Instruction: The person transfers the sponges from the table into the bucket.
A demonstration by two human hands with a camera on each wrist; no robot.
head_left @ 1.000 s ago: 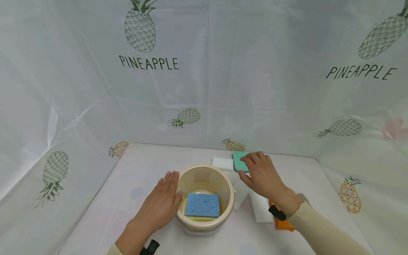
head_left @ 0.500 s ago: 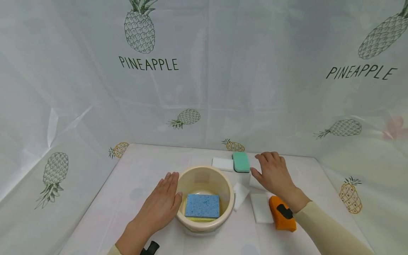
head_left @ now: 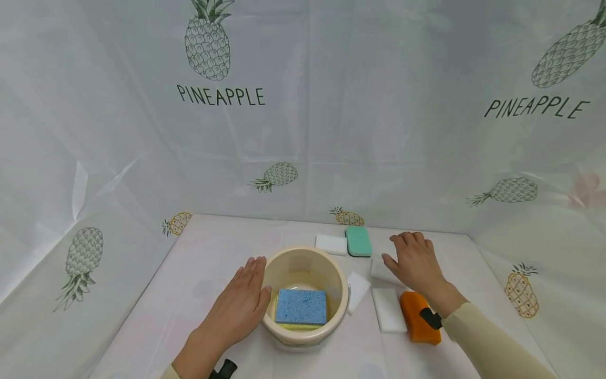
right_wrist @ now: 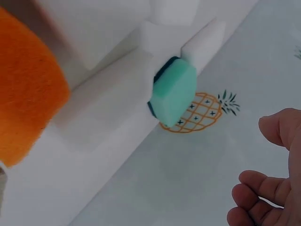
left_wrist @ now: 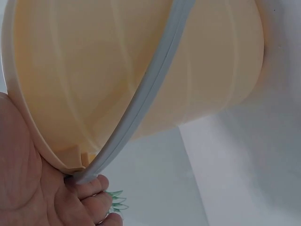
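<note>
A cream bucket [head_left: 299,263] with a grey handle [left_wrist: 141,103] stands near the middle of the table. Inside it lies a blue sponge [head_left: 301,305], with something yellow [head_left: 299,327] showing under its front edge. My left hand [head_left: 239,305] rests against the bucket's left rim, fingers extended and together; the left wrist view shows the palm at the rim by the handle's joint. My right hand [head_left: 418,266] hovers over a white block [head_left: 382,269], partly covering it from view. Its fingers are loosely bent and hold nothing.
Behind the bucket are a white block [head_left: 331,244] and a green sponge [head_left: 359,241] with a dark underside. To its right lie a white piece [head_left: 358,289], another white block [head_left: 389,310] and an orange sponge [head_left: 417,318]. A pineapple-print sheet [head_left: 379,131] hangs behind the table.
My right hand has moved from over the green sponge to the right and slightly nearer, uncovering the green sponge and a white block. The left hand and bucket stay put.
</note>
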